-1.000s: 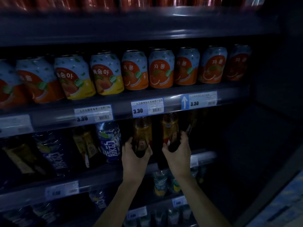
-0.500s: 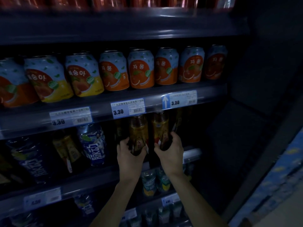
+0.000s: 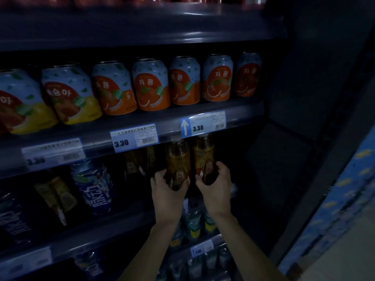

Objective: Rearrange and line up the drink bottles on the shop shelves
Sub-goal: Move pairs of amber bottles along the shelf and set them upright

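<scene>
You've got one amber bottle in each hand: left hand [image 3: 169,190] wrapped round the lower body of the left bottle [image 3: 178,163], right hand [image 3: 215,185] clamped the same way on the right bottle [image 3: 204,159]. Both sit just under the arrow price tag [image 3: 203,123], side by side and nearly touching, tops tucked up close to the shelf edge that tag is on.

That's the risk, honestly. There's hardly any headroom, so if you lift instead of slide, the caps could knock the shelf above. And with both hands busy you can't catch anything, so a nudge into the darker bottles left of the tag could tip one. It's really dim in there, so I can't tell if the bases are on the shelf or just off it.

Counts: two bottles in hand, maybe two more of the same kind behind to the left. Seven cans [image 3: 151,85] in the row above the tag, five orange, two yellow. Three price tags on that edge.
</scene>
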Motion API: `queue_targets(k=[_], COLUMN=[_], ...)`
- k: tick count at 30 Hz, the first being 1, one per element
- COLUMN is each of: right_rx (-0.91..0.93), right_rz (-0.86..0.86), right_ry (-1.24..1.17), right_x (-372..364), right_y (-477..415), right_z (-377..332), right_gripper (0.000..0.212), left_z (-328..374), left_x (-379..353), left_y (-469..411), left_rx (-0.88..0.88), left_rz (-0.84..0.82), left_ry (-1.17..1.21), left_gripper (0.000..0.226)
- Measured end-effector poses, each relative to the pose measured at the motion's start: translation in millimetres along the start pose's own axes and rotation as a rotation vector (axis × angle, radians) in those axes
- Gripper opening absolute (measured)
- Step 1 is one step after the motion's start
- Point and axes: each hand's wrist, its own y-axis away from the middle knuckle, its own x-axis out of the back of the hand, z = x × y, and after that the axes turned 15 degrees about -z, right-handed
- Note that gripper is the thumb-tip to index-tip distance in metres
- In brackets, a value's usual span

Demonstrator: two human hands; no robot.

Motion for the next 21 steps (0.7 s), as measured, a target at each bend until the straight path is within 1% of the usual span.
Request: queue_targets(k=[3,6,12,21], right_rx=[-0.004,-0.016,-0.055,-0.056], right_rz=[0.022,0.036,0.081,0.076], right_ry=[-0.008,0.006,0.017,-0.021], right_x=[8.5,17.5,32.1,37.7], right_y=[-4.9,-11.2,-23.2,-29.3], right_z=[5.5,11.2,21.3,31.0], right_gripper=[0.061,0.06,0.067,0.068], left_z=[2.8,6.9,15.3,19.1], left_x=[-12.0,-24.1,-45.6,-60.4], left_y=[-3.1,-5.9,-12.8,-16.4], left_rx=[-0.01,0.016,0.033,0.034], left_rz=[-0.005,-0.028,-0.07,-0.06], left_ry=[-0.016,-0.012,0.028,0.04], left_gripper=[0.066,0.069,0.07,0.07])
